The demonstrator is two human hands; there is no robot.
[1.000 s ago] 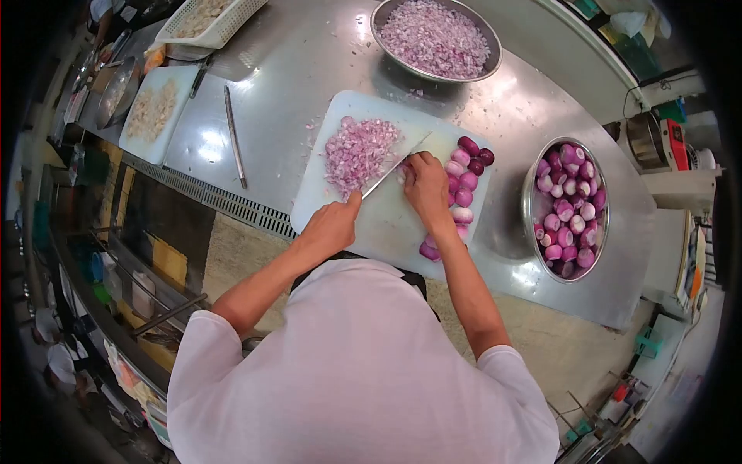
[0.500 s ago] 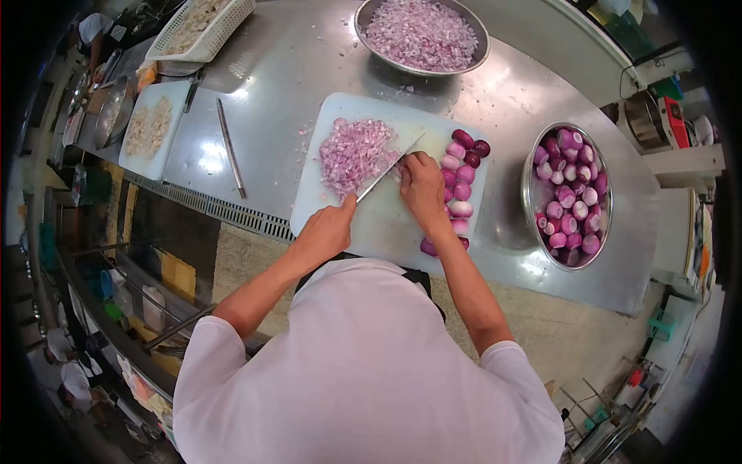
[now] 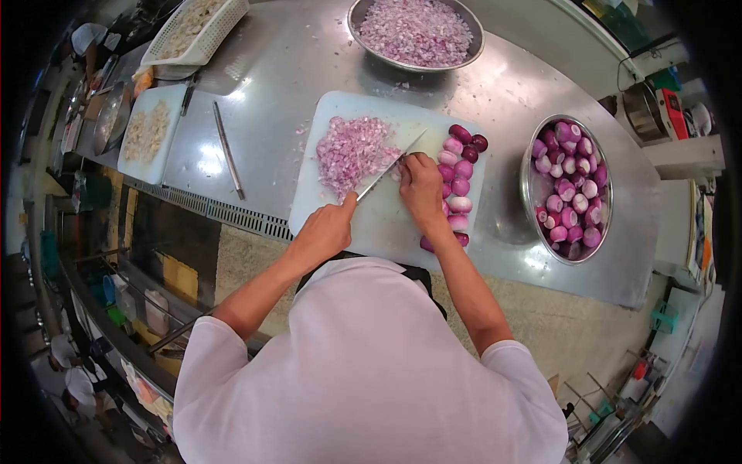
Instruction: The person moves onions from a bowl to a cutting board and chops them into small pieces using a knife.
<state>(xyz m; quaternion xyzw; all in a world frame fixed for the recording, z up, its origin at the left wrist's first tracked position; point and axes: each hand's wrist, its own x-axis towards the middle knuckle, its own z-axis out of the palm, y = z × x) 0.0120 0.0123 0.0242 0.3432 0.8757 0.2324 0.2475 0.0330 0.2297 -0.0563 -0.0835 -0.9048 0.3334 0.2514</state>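
My left hand [image 3: 323,232] is closed round the handle of a knife [image 3: 380,176], whose blade points up and right over the white cutting board [image 3: 379,232]. Beside the blade, the bent fingers of my right hand [image 3: 421,189] press on a small piece of onion, mostly hidden under them. A heap of chopped purple onion [image 3: 352,151] lies on the board left of the blade. Whole peeled onions [image 3: 459,186] stand in rows along the board's right side, close to my right hand.
A bowl of chopped onion [image 3: 417,35] stands at the back, and an oval bowl of peeled onions [image 3: 570,185] at the right. Leftward are a metal rod [image 3: 228,151], a second board [image 3: 166,147] with pale pieces and a white basket [image 3: 220,39]. Other people are at the far left.
The whole view has shifted slightly. My hands and the knife hold nearly the same place on the board.
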